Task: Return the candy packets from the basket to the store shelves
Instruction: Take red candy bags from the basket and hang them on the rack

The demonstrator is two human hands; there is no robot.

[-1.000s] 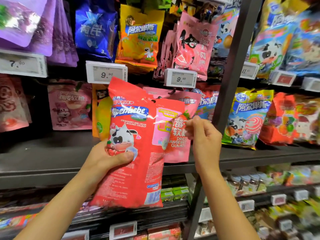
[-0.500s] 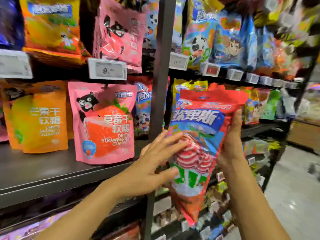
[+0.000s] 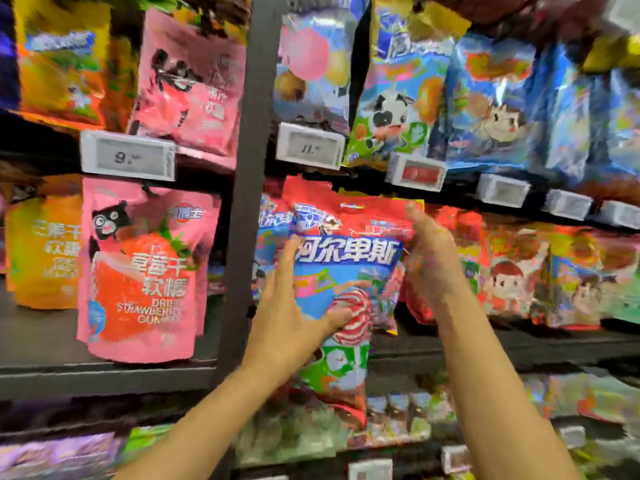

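Holding 1 red-and-blue candy packet [image 3: 346,271] right of the shelf upright [image 3: 247,202]: left hand [image 3: 294,317] grips its left edge, right hand [image 3: 429,258] its right edge; shelf [image 3: 519,344] holds packets.

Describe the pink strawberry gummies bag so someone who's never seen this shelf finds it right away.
Start at the dark upright post dividing the shelves. Just left of it, on the middle shelf, stands the pink strawberry bag. Unlike the orange bag to its left, it shows a black bear and a big red strawberry.

def a shop, prob a supermarket candy aisle: dark metal shelves [image 3: 104,375] packed w/ bright snack bags [image 3: 138,271], digital price tags [image 3: 127,159] clipped along edges.
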